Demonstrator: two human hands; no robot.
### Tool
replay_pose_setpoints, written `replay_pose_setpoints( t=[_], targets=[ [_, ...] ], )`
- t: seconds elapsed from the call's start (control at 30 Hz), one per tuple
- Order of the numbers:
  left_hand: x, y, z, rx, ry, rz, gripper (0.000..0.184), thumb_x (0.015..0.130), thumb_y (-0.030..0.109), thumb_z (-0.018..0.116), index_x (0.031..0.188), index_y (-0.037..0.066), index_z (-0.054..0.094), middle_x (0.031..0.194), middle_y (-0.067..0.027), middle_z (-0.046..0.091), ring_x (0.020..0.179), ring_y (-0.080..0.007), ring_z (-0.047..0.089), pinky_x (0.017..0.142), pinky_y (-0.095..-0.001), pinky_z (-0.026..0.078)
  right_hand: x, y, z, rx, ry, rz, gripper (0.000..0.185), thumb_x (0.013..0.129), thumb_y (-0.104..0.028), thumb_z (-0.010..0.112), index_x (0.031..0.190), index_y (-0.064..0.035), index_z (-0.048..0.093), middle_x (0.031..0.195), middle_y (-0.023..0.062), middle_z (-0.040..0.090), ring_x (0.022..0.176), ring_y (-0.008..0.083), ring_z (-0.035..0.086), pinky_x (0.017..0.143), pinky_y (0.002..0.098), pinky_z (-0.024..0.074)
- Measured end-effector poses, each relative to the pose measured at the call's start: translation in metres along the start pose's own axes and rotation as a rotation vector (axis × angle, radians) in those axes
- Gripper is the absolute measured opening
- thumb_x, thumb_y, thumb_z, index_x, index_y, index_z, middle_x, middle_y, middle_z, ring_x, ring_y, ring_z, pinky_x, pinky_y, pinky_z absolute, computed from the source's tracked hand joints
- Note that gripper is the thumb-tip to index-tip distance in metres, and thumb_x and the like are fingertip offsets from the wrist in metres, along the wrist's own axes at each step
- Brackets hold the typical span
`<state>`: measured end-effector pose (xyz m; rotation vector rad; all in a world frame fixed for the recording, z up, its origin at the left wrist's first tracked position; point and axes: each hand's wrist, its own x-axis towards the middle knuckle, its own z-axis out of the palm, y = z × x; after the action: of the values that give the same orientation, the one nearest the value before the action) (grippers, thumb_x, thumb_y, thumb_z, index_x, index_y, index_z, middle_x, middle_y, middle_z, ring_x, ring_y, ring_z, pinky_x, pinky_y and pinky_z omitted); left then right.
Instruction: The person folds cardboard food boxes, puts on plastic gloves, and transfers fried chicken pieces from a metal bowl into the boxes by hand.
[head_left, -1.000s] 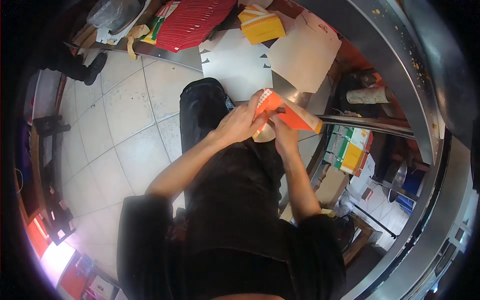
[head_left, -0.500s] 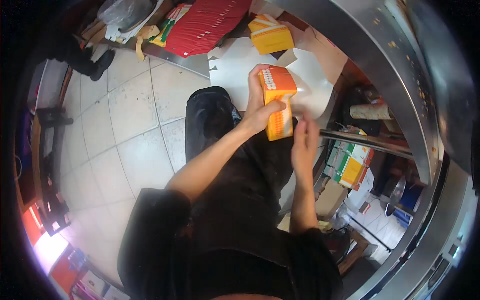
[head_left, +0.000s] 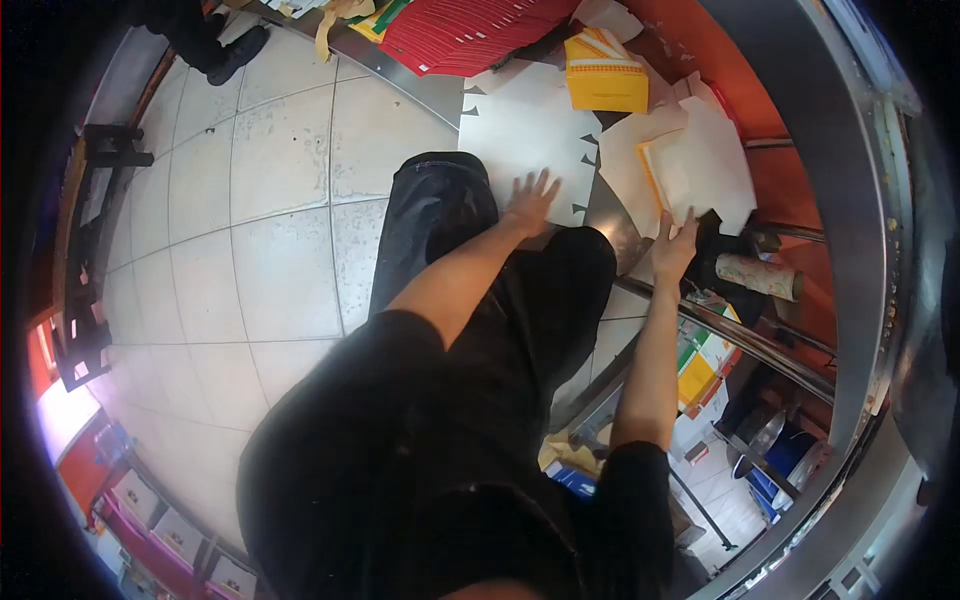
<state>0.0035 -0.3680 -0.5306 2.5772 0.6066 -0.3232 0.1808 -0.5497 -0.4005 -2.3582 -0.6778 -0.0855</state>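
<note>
Head view shows the left hand (head_left: 532, 207) spread, gripping nothing, over the white sheet (head_left: 528, 128); the right hand (head_left: 676, 245), partly open, is at the near edge of the yellow-edged sheet (head_left: 676, 172), its grip unclear.

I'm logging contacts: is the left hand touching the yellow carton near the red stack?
Apart: the head view shows white sheet between left hand and yellow carton.

Two hands (head_left: 530, 207) (head_left: 673, 248), perhaps two yellow cartons (head_left: 612, 92)
</note>
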Motion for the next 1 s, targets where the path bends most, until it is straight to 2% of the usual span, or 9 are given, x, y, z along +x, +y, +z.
replay_pose_setpoints(
  t=[0.07,0.13,0.23,0.3,0.43,0.6,0.73,0.87,1.0],
  targets=[
    [0.015,-0.014,0.052,0.158,0.044,-0.032,0.075,0.095,0.029,0.061,0.158,0.011,0.026,0.165,-0.0214,0.016,0.149,-0.0443,0.024,0.116,-0.0645,0.025,0.002,0.025,0.012,-0.388,0.223,-0.232,0.051,0.097,-0.031,0.065,0.13,0.0077,0.059,0.132,0.0302,0.059,0.128,0.044,0.054,0.105,0.0485,0.0439],
    [0.019,-0.015,0.063,0.318,0.082,-0.051,0.066,0.098,0.024,0.054,0.158,0.014,0.03,0.166,-0.0157,0.019,0.15,-0.043,0.023,0.115,-0.0655,0.026,-0.026,-0.004,-0.005,-0.247,0.237,-0.155,0.051,0.096,-0.03,0.066,0.128,0.0088,0.058,0.135,0.0301,0.056,0.129,0.0451,0.05,0.108,0.0509,0.0397],
    [0.01,0.001,0.02,0.118,0.037,-0.056,0.043,0.1,0.024,0.049,0.139,0.009,0.058,0.15,-0.0171,0.049,0.139,-0.0385,0.046,0.109,-0.0592,0.04,-0.08,-0.026,-0.022,0.024,-0.01,0.004,0.043,0.096,-0.029,0.067,0.119,0.007,0.063,0.124,0.0246,0.062,0.114,0.0342,0.062,0.098,0.0428,0.0488],
    [0.0,0.003,-0.045,0.037,-0.093,0.188,0.028,0.096,0.022,0.053,0.109,0.007,0.073,0.115,-0.016,0.072,0.11,-0.0334,0.068,0.094,-0.0484,0.054,-0.106,-0.029,-0.012,0.153,-0.074,0.083,0.04,0.097,-0.029,0.066,0.116,0.0067,0.064,0.122,0.0227,0.063,0.111,0.0286,0.065,0.096,0.0388,0.0507],
    [-0.012,0.008,-0.121,0.188,0.145,0.203,0.018,0.084,0.025,0.07,0.082,0.008,0.076,0.085,-0.0147,0.074,0.085,-0.0287,0.074,0.074,-0.04,0.059,-0.115,-0.055,0.016,0.601,-0.269,0.513,0.055,0.099,-0.041,0.064,0.128,0.0051,0.056,0.124,0.02,0.062,0.111,0.0283,0.065,0.094,0.0408,0.0524],
    [-0.011,0.006,-0.152,0.131,0.202,0.388,0.027,0.084,0.035,0.072,0.077,0.008,0.075,0.082,-0.0164,0.072,0.08,-0.0323,0.072,0.072,-0.0428,0.056,-0.063,-0.089,0.08,1.25,-0.455,0.936,0.094,0.093,-0.069,0.055,0.152,-0.0009,0.026,0.147,0.0245,0.042,0.136,0.0402,0.046,0.102,0.0602,0.0462],
    [-0.036,-0.001,-0.167,-0.233,0.28,0.411,0.036,0.088,0.039,0.071,0.076,0.005,0.072,0.076,-0.0197,0.068,0.074,-0.0405,0.065,0.068,-0.0468,0.051,-0.057,-0.114,0.098,1.369,-0.497,0.712,0.091,0.095,-0.07,0.051,0.153,-0.004,0.027,0.148,0.0224,0.042,0.136,0.0413,0.045,0.103,0.0621,0.0451],
    [-0.021,-0.028,-0.151,-0.693,0.041,0.161,0.037,0.097,0.039,0.065,0.093,0.004,0.076,0.073,-0.0124,0.071,0.069,-0.0188,0.068,0.068,-0.0359,0.052,-0.078,-0.122,0.113,1.372,-0.314,0.782,0.08,0.098,-0.064,0.051,0.152,-0.0083,0.031,0.147,0.0195,0.043,0.135,0.0372,0.048,0.099,0.0588,0.05],
    [-0.018,-0.032,-0.134,-0.823,-0.061,0.085,0.037,0.099,0.038,0.064,0.095,0.004,0.077,0.074,-0.0123,0.07,0.07,-0.013,0.065,0.069,-0.0329,0.051,-0.085,-0.13,0.12,1.56,-0.242,0.828,0.074,0.1,-0.057,0.053,0.148,-0.003,0.037,0.141,0.0191,0.05,0.125,0.032,0.057,0.094,0.05,0.0542]
  ],
)
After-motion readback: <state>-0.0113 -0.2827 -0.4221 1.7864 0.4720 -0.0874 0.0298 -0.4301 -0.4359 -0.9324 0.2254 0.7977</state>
